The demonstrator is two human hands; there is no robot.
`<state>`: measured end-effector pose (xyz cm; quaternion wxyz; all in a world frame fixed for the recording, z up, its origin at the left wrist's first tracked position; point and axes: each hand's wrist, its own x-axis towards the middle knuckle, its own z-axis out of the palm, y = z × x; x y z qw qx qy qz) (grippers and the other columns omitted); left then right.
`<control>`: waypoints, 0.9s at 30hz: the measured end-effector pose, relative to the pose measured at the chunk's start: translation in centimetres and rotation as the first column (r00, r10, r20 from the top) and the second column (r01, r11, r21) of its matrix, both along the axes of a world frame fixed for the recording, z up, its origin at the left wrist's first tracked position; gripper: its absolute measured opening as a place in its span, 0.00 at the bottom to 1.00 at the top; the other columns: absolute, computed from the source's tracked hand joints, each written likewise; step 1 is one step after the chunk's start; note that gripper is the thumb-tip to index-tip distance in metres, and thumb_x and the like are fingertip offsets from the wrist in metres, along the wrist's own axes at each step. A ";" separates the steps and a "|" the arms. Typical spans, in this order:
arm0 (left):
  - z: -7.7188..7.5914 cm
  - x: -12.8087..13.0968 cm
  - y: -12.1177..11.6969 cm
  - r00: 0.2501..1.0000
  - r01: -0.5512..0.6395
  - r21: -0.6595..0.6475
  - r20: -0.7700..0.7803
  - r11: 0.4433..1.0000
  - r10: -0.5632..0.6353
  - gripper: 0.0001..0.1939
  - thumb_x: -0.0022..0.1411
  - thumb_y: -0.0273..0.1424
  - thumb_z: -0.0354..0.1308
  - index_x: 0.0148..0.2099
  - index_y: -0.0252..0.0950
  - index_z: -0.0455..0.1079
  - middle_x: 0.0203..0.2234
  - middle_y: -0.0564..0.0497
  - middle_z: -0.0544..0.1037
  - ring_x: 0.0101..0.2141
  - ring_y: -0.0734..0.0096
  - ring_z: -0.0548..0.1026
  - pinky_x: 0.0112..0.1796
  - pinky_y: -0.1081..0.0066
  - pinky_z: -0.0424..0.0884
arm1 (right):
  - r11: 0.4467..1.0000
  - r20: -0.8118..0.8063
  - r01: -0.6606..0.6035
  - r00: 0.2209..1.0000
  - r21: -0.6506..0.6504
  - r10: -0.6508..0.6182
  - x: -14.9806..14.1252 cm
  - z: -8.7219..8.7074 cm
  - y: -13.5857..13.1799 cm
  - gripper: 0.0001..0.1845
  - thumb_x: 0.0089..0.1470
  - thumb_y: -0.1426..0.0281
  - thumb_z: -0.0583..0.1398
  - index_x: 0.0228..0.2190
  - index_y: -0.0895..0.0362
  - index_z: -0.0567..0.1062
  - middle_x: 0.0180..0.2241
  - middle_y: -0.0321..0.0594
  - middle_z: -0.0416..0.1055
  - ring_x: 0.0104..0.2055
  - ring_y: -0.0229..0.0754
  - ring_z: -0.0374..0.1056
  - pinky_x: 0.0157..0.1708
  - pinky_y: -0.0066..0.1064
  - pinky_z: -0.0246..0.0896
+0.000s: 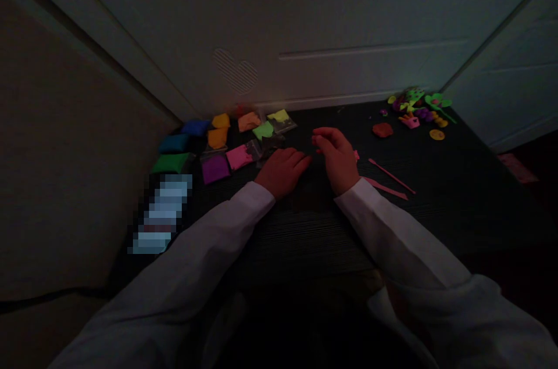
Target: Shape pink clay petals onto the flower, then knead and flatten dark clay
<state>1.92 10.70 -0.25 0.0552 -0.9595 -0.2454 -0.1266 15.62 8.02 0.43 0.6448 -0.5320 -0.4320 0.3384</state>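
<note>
My left hand (285, 172) lies low over the dark table, palm down, its fingers stretched toward the right and nothing visible in it. Beside it, my right hand (337, 161) is raised with the fingertips pinched together; anything between them is too small and dark to name. A pink packet of modelling clay (239, 157) and a purple packet (215, 168) lie left of my left hand, with a dark packet (272, 143) just behind it. Right of my right hand are a thin pink stick (392, 176) and a flat pink tool (387, 187), partly hidden by the sleeve.
Several more colourful packets, including a green one (172, 162) and a blue one (196, 127), line the left side. A lit phone-like screen (163, 212), pixelated, lies nearer. Small clay figures (418, 107), a reddish-brown lump (382, 129) and a yellow disc (437, 135) sit at the back right.
</note>
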 end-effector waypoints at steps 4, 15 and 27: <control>-0.1 0.1 -0.1 0.999 -0.045 0.004 -0.006 0.999 0.045 0.16 0.60 0.27 0.41 0.49 0.34 0.61 0.39 0.43 0.70 0.42 0.58 0.63 0.38 0.60 0.59 | 1.000 0.005 -0.001 1.000 -0.007 0.001 0.0 0.0 0.0 0.07 0.47 0.69 0.54 0.31 0.56 0.68 0.29 0.34 0.66 0.33 0.35 0.63 0.34 0.29 0.58; -0.8 -0.5 2.2 0.994 -0.072 -0.063 0.075 0.995 0.077 0.14 0.61 0.24 0.38 0.45 0.31 0.61 0.38 0.46 0.71 0.39 0.71 0.67 0.40 0.69 0.63 | 1.000 0.036 0.012 0.999 -0.020 -0.011 0.3 -0.4 0.3 0.07 0.46 0.69 0.54 0.31 0.56 0.68 0.30 0.34 0.66 0.34 0.35 0.62 0.34 0.30 0.58; 0.0 0.1 0.2 0.998 0.059 0.046 -0.010 0.997 -0.058 0.15 0.60 0.27 0.42 0.48 0.37 0.62 0.40 0.44 0.71 0.43 0.59 0.63 0.39 0.58 0.60 | 0.999 0.056 0.005 0.998 -0.039 -0.003 0.0 -0.5 0.2 0.07 0.47 0.70 0.53 0.31 0.56 0.68 0.29 0.34 0.66 0.32 0.34 0.62 0.34 0.29 0.58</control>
